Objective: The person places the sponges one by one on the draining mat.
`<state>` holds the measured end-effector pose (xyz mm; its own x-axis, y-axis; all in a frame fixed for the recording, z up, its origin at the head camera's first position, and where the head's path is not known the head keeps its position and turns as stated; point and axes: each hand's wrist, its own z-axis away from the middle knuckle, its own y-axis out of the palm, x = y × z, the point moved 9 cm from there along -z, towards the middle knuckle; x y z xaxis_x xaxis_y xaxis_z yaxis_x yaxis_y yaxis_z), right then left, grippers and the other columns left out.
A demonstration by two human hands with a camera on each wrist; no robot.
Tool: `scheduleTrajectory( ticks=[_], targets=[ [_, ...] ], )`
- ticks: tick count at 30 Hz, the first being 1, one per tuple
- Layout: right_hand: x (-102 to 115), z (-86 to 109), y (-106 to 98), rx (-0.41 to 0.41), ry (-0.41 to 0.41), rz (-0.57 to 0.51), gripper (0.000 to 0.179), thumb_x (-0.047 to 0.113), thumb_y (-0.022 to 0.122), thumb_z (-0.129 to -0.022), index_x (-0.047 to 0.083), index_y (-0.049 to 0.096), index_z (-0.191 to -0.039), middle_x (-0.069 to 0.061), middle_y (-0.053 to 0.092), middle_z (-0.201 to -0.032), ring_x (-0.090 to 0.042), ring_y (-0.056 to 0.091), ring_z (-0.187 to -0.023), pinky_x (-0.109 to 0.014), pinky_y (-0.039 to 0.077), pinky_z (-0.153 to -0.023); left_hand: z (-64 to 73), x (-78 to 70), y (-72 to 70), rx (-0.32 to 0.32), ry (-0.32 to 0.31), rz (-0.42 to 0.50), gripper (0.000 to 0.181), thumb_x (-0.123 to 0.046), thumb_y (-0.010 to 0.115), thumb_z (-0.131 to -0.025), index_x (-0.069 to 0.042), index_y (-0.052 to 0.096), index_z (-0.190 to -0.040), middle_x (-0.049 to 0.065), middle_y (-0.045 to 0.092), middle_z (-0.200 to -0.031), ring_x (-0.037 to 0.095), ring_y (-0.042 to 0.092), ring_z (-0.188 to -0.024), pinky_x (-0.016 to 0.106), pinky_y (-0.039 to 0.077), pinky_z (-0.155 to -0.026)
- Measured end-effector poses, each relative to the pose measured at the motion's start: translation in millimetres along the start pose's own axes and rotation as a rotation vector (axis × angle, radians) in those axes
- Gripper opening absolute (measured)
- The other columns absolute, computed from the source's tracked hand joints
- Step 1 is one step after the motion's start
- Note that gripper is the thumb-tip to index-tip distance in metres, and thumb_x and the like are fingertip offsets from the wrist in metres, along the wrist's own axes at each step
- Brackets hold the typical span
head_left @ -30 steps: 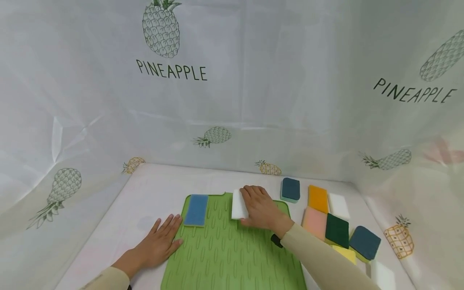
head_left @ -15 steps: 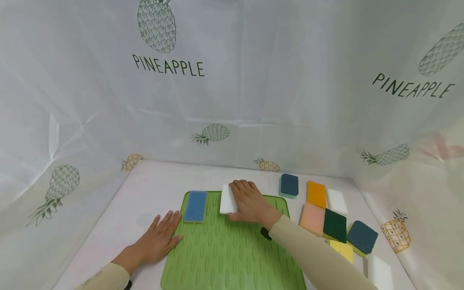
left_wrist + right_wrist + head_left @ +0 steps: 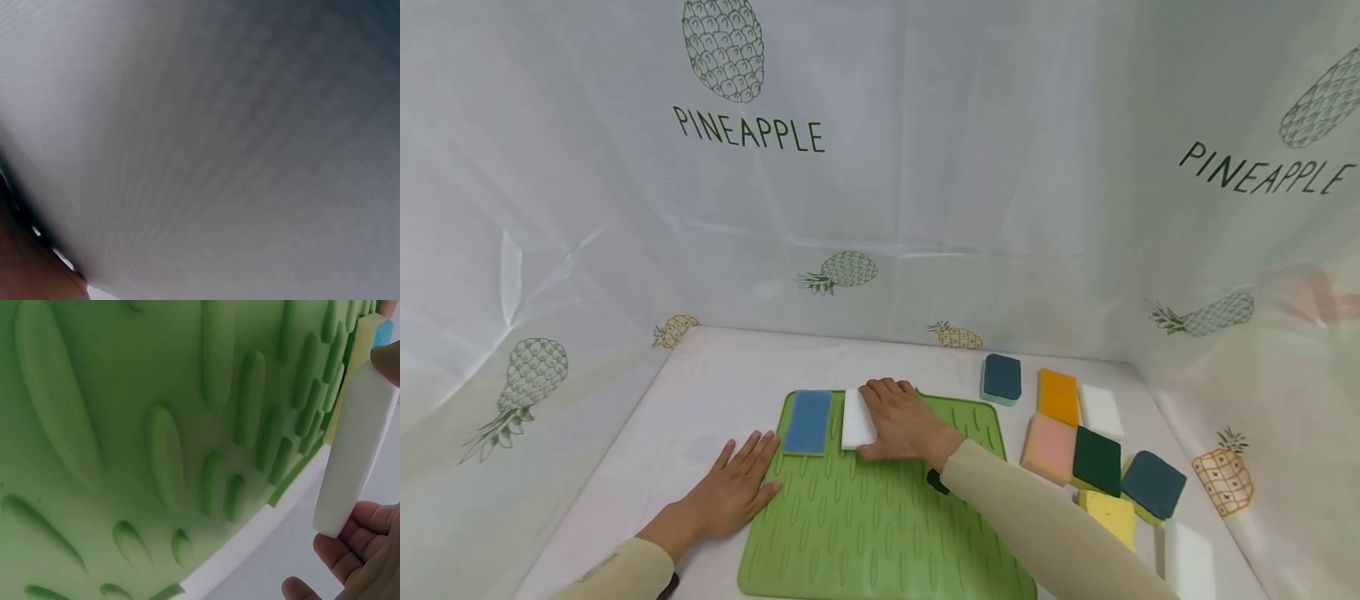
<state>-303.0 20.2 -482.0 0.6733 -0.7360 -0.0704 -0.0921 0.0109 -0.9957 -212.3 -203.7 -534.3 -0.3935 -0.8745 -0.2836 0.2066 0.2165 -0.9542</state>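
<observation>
Leftward along the back of the green drying mat [image 3: 865, 533] the white sponge [image 3: 857, 423] has moved, and a narrower strip of green now parts it from the blue scouring sponge [image 3: 807, 422] than half a second ago. The right hand [image 3: 901, 423] has its grip clamped on the white sponge, thumb at one end and fingers at the other; I cannot tell whether the sponge touches the mat. Beside the mat's left edge, the left hand [image 3: 735, 490] lies flat on the pale desk [image 3: 715, 383], fingers spread and holding nothing.

Raised oblong ridges cover the mat. Off to its right, the desk bears an orange sponge [image 3: 1057, 397], a second white sponge [image 3: 1101, 411], a pink sponge [image 3: 1050, 447], a dark green scouring sponge [image 3: 1097, 460], a yellow sponge [image 3: 1109, 515], a navy scouring sponge [image 3: 1155, 483] and a white block [image 3: 1187, 558]. Another navy sponge [image 3: 1002, 377] sits near the mat's back right corner. White sheeting [image 3: 1000, 167] hangs around the desk, creased at the left, printed with pineapples and their name in capitals.
</observation>
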Motion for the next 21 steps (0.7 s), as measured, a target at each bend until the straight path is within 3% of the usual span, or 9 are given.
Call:
scheduleTrajectory(
  ticks=[8,15,21],
  targets=[
    [-2,-5.1,11,0.043,0.006,0.004,0.095,0.073,0.063,-0.088,0.009,0.045,-0.156,-0.009,0.054,-0.153,-0.026,0.053,-0.138,-0.047,0.048,-0.11,-3.1,3.3,3.2,-0.032,0.031,-0.025,0.074,-0.046,0.047,-0.112,0.001,0.027,-0.166,0.021,0.029,-0.172,0.046,0.024,-0.159,0.07,0.016,-0.125],
    [2,-7.6,22,0.107,0.014,-0.013,0.099,0.074,0.062,-0.088,0.008,0.042,-0.159,-0.011,0.049,-0.159,-0.028,0.048,-0.146,-0.049,0.045,-0.115,-3.3,2.6,5.4,0.014,0.018,-0.053,0.075,-0.049,0.043,-0.113,0.0,0.025,-0.167,0.02,0.025,-0.173,0.043,0.021,-0.161,0.068,0.015,-0.127],
    [5,-8.2,25,0.13,0.026,-0.028,0.099,0.073,0.061,-0.089,0.007,0.04,-0.16,-0.012,0.046,-0.163,-0.029,0.044,-0.15,-0.05,0.044,-0.117,-4.0,3.5,4.4,0.005,0.012,-0.052,0.074,-0.047,0.043,-0.113,0.0,0.024,-0.167,0.018,0.025,-0.174,0.042,0.02,-0.161,0.068,0.015,-0.127]
  ],
)
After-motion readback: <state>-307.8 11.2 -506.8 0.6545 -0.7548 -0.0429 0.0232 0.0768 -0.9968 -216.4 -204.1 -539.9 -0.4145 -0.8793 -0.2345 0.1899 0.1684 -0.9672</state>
